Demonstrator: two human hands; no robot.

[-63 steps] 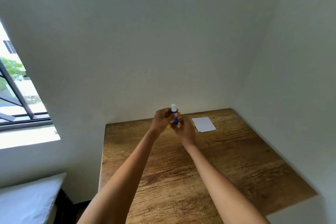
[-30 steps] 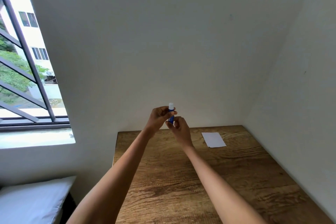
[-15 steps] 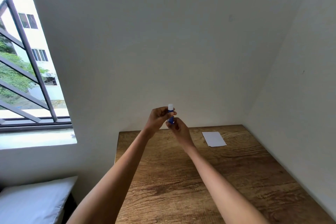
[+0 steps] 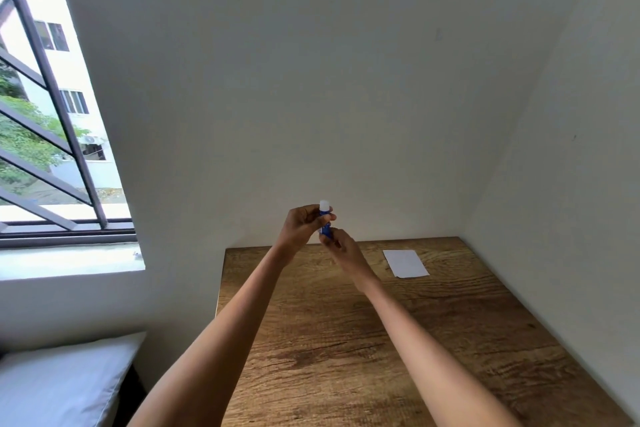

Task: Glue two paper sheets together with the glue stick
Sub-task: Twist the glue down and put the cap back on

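- Your left hand [image 4: 300,226] pinches the upright glue stick [image 4: 325,220] (white tip up).
- Your right hand [image 4: 341,246] apparently grips its base.
- White paper [image 4: 406,263] lies on the table [image 4: 346,340].

You have one glue stick [image 4: 325,224] in view — blue body, pale tip up, raised above the far edge of the tabletop [image 4: 346,340]. Two hands are on it: your left hand [image 4: 300,227] around the upper part, your right hand [image 4: 343,248] at the lower end. One white paper sheet [image 4: 406,263] shows, lying flat to the right of the glue stick near the tabletop's far right corner — you cannot tell whether a second sheet lies under it. There is one tabletop, wood-grained. Left of the tabletop you have one window [image 4: 45,114] with dark bars, and one white cushion [image 4: 59,385] below that window.
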